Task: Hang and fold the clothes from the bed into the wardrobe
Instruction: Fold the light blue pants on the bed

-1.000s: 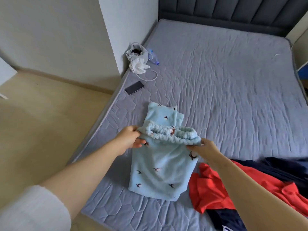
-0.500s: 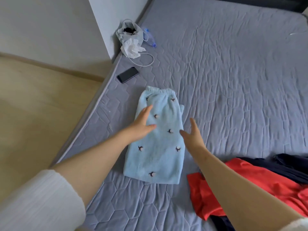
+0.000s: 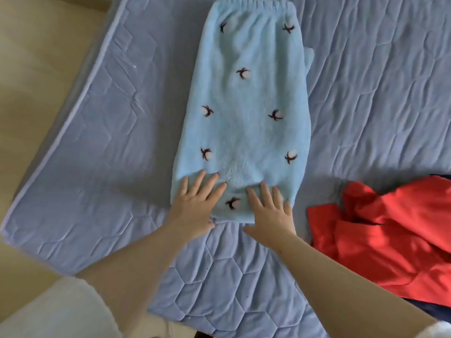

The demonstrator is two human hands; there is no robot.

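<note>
head view: a second ago my hands had the waistband pinched up off the bed. now the blue fleece trousers [image 3: 244, 106] lie flat on the bed [image 3: 109, 142], waistband at the far end. my left hand [image 3: 195, 206] and right hand [image 3: 271, 213] press side by side on the near end, palms down, fingers straight, grasping nothing. i judge this fold is laid and being smoothed, with another still to make. the red garment [image 3: 390, 228] waits to the right, near but apart.
</note>
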